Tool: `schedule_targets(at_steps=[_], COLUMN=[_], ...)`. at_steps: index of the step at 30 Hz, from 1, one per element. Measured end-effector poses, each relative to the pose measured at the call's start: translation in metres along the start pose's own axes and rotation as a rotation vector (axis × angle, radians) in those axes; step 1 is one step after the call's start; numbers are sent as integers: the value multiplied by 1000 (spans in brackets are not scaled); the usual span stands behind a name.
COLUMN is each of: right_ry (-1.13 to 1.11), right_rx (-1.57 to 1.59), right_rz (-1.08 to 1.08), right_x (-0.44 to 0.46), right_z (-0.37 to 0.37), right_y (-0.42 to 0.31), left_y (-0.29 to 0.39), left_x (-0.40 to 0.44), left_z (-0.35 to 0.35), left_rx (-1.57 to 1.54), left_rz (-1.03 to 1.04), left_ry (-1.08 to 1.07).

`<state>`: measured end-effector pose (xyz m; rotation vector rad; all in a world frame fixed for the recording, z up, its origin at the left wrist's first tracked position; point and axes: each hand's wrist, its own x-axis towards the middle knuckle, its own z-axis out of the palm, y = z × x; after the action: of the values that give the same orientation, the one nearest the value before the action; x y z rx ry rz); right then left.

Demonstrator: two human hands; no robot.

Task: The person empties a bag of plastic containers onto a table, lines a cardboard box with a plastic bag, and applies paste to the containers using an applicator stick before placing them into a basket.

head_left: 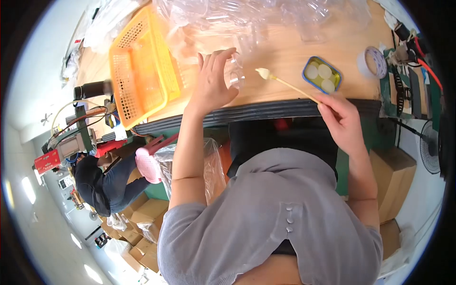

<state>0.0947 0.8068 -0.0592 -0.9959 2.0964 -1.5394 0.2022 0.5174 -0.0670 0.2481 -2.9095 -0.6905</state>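
Observation:
My right hand (339, 115) is closed round the lower end of a thin stick (292, 87) with a pale, swab-like tip that points left over the wooden table. Just beyond that hand lies a small blue-rimmed tin (312, 84) with several pale round pieces in yellowish liquid. My left hand (216, 81) is above the table, its fingers spread and curved beside a small clear plastic piece (236, 75). Whether its fingertips touch the plastic is unclear.
A yellow basket (168, 78) stands at left. Clear plastic pieces (228, 14) are heaped at the back. A tape roll (372, 62) lies at right. Black edging lines the table's front. Another person (102, 183) is at lower left, near cardboard boxes.

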Motion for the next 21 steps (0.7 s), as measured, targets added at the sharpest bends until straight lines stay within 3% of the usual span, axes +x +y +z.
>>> schedule_targets(at_steps=[7,13,16,19,21], right_ry=[-115,-121,-131,26,1], right_rx=[-187,-163,-130,-89,12], right_rz=[-109,-110,-123,-161,-56], right_x=[26,30,26,17,5], right_z=[-4,-2,-4,3,11], right_y=[-26,-31,-31,-32,-41], left_y=[32,33,26,19,18], left_x=[-20,-31,-33,-32,-25], left_z=[-25,-26,-18,-1,-1], left_rx=[89,100,9,-724,-1396], left_rz=[173,171,111,-96,-267], left_ry=[35,41,171,429,503])
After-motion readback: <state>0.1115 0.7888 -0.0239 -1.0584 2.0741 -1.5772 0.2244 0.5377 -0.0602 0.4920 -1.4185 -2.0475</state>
